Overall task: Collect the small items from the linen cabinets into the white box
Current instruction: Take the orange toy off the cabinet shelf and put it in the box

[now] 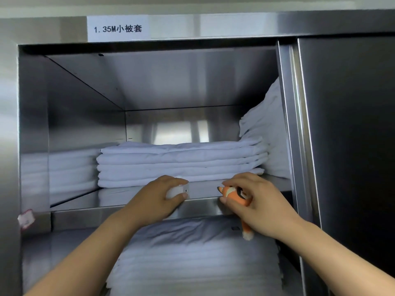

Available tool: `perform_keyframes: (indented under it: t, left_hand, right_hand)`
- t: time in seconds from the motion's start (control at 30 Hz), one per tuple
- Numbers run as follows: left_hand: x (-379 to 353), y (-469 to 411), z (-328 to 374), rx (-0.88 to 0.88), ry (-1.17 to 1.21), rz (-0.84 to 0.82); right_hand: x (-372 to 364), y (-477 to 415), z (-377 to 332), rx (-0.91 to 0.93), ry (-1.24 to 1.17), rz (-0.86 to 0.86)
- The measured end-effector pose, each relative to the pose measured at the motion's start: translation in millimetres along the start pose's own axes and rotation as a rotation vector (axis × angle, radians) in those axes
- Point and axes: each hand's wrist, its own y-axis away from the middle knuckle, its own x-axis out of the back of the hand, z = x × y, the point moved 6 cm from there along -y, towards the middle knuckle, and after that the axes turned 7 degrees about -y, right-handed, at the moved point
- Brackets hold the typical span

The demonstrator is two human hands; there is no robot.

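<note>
I face an open stainless-steel linen cabinet. My left hand (159, 195) grips a small white rounded object (178, 191) at the front edge of the upper shelf (132, 205). My right hand (254, 201) holds a small orange and white fox toy (234, 194) just right of it, at the same shelf edge. The toy's orange tail with a white tip (247, 232) hangs down below my palm. The white box is not in view.
A stack of folded white linen (181, 163) lies on the upper shelf, with more linen (267, 129) piled against the right wall. Another white pile (192, 259) fills the shelf below. A closed steel door (350, 146) stands at the right. A paper label (118, 28) sits above.
</note>
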Motion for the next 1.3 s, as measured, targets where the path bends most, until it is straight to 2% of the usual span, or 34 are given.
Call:
perform_keyframes:
  t: [0.37,0.67,0.77,0.9,1.0,1.17,1.3]
  left_hand:
    - [16.1,36.0,20.5,0.054,-0.097,0.073]
    - [-20.5,147.5,40.3,0.111,-0.094,0.161]
    - [-60.2,203.4,40.6,0.151,-0.023,0.099]
    - [-125.4,280.9,41.4,0.212,0.037,-0.037]
    - [-174.4,332.7,39.6,0.264,0.106,-0.186]
    - [-229.9,395.0,43.7,0.325,0.249,-0.444]
    - [-249.8,419.8,52.1,0.218,0.359,-0.554]
  right_hand:
    - [-5.3,27.2,-11.2,-0.008,-0.097,-0.047]
    - [-40.4,111.2,-13.8,-0.055,-0.233,-0.113]
    - [-60.0,162.0,-8.5,-0.142,-0.282,-0.143]
    - [-93.5,249.2,-0.4,-0.313,-0.260,-0.271]
    - [-112.5,316.1,-0.4,-0.475,-0.242,-0.342]
    - [-129.1,399.0,-9.1,-0.728,-0.117,-0.357]
    - [-135.9,442.8,-28.2,-0.899,-0.016,-0.369]
